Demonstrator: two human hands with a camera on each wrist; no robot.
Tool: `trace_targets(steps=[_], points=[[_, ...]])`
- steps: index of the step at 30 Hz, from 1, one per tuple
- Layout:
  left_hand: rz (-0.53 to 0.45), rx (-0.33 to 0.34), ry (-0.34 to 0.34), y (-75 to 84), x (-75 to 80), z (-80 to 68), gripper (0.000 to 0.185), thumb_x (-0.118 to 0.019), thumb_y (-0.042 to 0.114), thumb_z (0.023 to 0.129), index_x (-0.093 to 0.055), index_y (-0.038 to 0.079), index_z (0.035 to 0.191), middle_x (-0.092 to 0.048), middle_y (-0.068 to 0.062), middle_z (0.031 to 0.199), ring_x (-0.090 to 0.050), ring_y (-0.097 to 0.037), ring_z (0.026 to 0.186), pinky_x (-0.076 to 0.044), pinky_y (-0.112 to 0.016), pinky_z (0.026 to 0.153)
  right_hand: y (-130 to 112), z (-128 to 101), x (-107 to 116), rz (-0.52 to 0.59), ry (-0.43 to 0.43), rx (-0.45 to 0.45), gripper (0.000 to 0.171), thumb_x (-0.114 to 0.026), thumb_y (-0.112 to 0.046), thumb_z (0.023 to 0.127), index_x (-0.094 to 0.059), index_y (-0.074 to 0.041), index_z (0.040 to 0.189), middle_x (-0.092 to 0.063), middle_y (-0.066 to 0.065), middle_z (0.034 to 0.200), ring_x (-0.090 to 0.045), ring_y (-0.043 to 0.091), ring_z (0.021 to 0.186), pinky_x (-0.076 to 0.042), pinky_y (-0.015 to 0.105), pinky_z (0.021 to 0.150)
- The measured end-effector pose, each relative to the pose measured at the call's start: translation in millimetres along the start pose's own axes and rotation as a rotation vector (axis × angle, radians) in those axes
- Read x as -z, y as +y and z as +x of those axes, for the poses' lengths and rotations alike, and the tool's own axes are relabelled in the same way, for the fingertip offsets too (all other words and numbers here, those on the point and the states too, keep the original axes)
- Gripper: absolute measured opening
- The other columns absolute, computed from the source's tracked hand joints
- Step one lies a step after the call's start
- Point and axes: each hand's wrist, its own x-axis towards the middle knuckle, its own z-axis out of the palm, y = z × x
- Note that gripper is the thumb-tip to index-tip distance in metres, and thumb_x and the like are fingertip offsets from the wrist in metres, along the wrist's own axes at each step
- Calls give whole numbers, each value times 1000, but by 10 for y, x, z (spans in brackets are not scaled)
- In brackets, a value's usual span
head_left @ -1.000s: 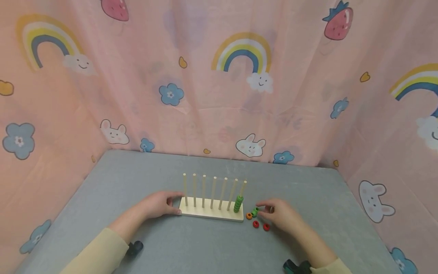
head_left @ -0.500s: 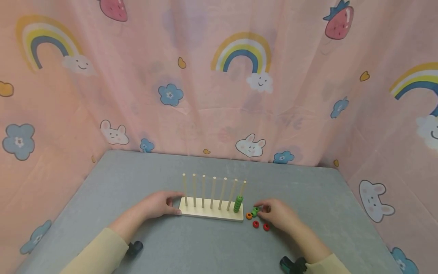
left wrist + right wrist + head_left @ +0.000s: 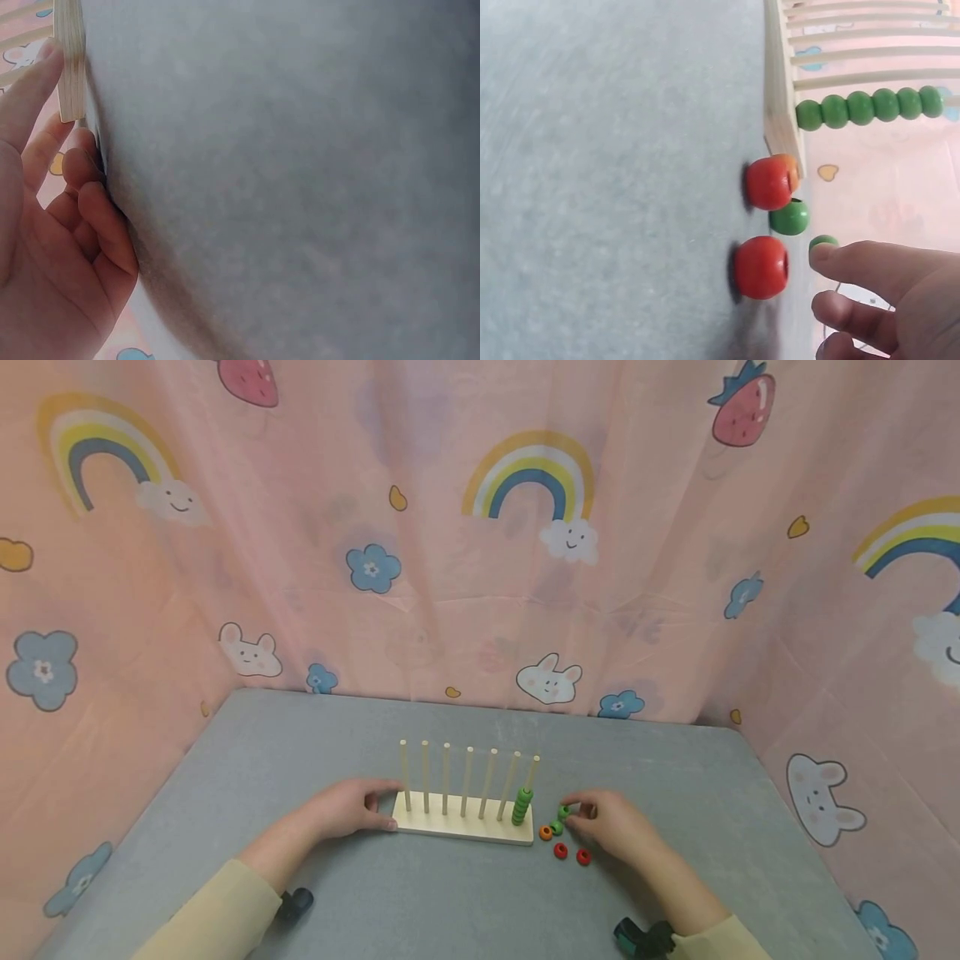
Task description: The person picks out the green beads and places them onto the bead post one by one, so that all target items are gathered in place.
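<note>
A wooden base (image 3: 462,829) with several upright pegs stands on the grey table (image 3: 450,902). Green beads (image 3: 522,806) are stacked on its rightmost peg, and they also show in the right wrist view (image 3: 870,107). My left hand (image 3: 386,806) grips the left end of the base (image 3: 71,60), thumb along the wood. My right hand (image 3: 576,816) pinches a green bead (image 3: 563,812) just right of the base, a little above the table (image 3: 823,242). Below it lie another green bead (image 3: 556,827), an orange bead (image 3: 545,832) and two red beads (image 3: 560,850) (image 3: 583,857).
A pink curtain (image 3: 480,568) printed with rainbows and bunnies closes in the table at the back and on both sides. Black wrist mounts (image 3: 296,902) (image 3: 637,937) sit on both forearms. Bare grey surface lies in front of the base and behind it.
My right hand has taken one green bead from the pair by the base and raised it slightly. The left hand and the base have not moved.
</note>
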Motion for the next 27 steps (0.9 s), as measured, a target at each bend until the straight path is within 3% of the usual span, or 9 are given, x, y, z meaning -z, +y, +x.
trace_targets(steps=[12, 22, 27], points=[[3, 16, -3, 0, -7, 9, 58, -84, 35, 79, -65, 21, 132, -51, 2, 73, -44, -13, 65, -33, -31, 58, -112, -86, 95, 117, 130, 55, 30, -74, -23, 90, -73, -19, 119, -55, -2, 78, -49, 16, 73, -42, 31, 58], [3, 17, -6, -5, -18, 8, 59, -84, 36, 78, -64, 22, 132, -51, 1, 73, -44, -13, 65, -33, -31, 59, -381, -189, 254, 250, 269, 127, 29, -73, -21, 92, -73, -16, 120, -57, 0, 81, -52, 20, 75, -45, 28, 59], [3, 24, -6, 0, -15, 8, 59, -84, 36, 78, -64, 22, 132, -51, 1, 74, -45, -14, 66, -33, -31, 59, -530, -245, 342, 261, 329, 168, 28, -73, -21, 92, -73, -17, 120, -58, 0, 83, -52, 19, 75, -47, 27, 60]])
